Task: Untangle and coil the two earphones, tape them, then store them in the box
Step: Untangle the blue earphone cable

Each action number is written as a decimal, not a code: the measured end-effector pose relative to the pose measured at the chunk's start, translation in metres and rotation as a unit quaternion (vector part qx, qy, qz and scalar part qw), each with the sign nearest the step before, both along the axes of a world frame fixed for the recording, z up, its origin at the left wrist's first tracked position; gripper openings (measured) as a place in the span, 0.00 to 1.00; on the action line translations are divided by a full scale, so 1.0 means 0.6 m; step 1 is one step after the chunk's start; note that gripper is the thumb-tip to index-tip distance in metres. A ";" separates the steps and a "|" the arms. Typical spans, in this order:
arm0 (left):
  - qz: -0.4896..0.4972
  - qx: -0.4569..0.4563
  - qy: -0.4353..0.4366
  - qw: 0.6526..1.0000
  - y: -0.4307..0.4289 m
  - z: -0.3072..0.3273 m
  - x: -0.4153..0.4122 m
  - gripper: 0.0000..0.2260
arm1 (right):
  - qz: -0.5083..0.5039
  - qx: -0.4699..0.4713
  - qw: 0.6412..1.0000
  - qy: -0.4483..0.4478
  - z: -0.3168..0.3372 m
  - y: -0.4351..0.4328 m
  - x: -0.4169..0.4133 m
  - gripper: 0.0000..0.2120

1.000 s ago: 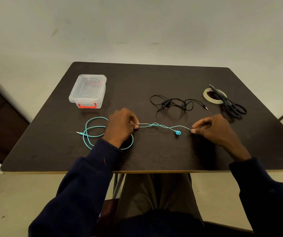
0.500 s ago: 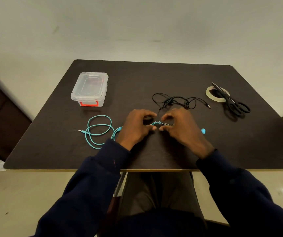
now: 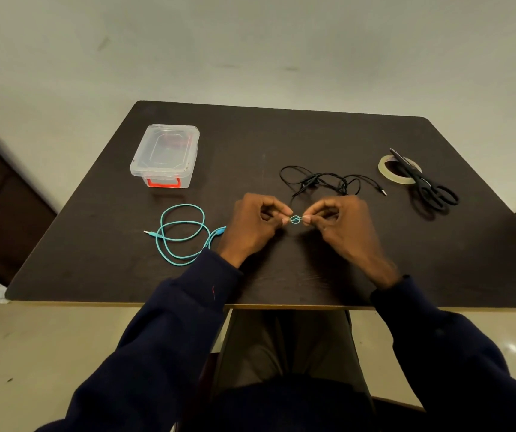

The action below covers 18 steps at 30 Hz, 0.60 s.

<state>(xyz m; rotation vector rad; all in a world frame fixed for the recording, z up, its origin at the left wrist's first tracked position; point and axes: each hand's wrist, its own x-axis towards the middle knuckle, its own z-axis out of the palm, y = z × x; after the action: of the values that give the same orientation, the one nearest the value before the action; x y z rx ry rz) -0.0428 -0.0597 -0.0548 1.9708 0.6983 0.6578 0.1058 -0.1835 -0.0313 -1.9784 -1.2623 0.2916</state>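
**Q:** State of the fingers?
**A:** The left hand [image 3: 250, 227] and the right hand [image 3: 343, 227] each pinch the thin teal earphone cable [image 3: 188, 223] between thumb and index fingertip. The other fingers are curled. The two pinches almost meet, and a small loop of the cable sits between them, over the dark wooden table [image 3: 281, 138].

**Q:** Location of the remaining cable?
**A:** It runs under the left hand, which covers part of it. It then lies in loose loops on the table to the left, with the plug end pointing left.

**Q:** Quantity per item?
**A:** There are two earphones, the teal one and one tangled black earphone cable [image 3: 322, 180] lying just beyond the hands. One clear plastic box with a red latch [image 3: 165, 155] sits at the far left, lid on. One roll of translucent tape [image 3: 386, 173] sits at the far right. One pair of black scissors [image 3: 428, 188] lies across the tape.
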 end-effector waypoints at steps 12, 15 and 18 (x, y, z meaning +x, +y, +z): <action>-0.009 -0.076 -0.036 0.996 -0.003 0.004 -0.005 0.08 | 0.018 -0.049 0.985 -0.162 -0.002 0.004 -0.003 0.08; -0.024 -0.122 -0.055 0.991 -0.003 0.009 -0.008 0.10 | 0.013 -0.041 0.984 -0.175 -0.007 0.004 -0.002 0.08; -0.043 -0.163 -0.071 0.983 0.003 0.014 -0.014 0.11 | 0.010 -0.034 0.983 -0.180 -0.009 0.003 -0.002 0.08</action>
<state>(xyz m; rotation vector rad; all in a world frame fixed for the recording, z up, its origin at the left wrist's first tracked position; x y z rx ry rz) -0.0510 -0.0577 -0.0467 1.6264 0.5889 0.5850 0.1048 -0.1816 -0.0365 -2.1449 -1.5132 -0.0182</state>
